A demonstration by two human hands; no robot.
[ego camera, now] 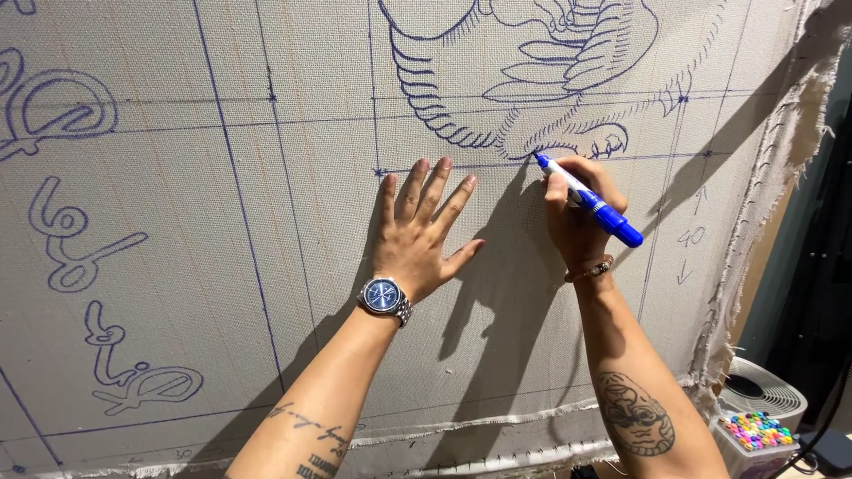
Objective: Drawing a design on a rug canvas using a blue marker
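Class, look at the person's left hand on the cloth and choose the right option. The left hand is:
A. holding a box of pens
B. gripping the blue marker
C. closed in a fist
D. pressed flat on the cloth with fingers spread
D: the left hand lies flat with fingers spread on the cloth, while the right hand holds the blue marker.

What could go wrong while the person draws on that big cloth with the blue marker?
The left hand lies flat on the cloth just below the blue lines; if it slid up over fresh ink, it might smear it. The right hand holds the marker with its tip on a line, so a slip could leave a stray mark. The cloth might also give under the pressing hands, wobbling the line.
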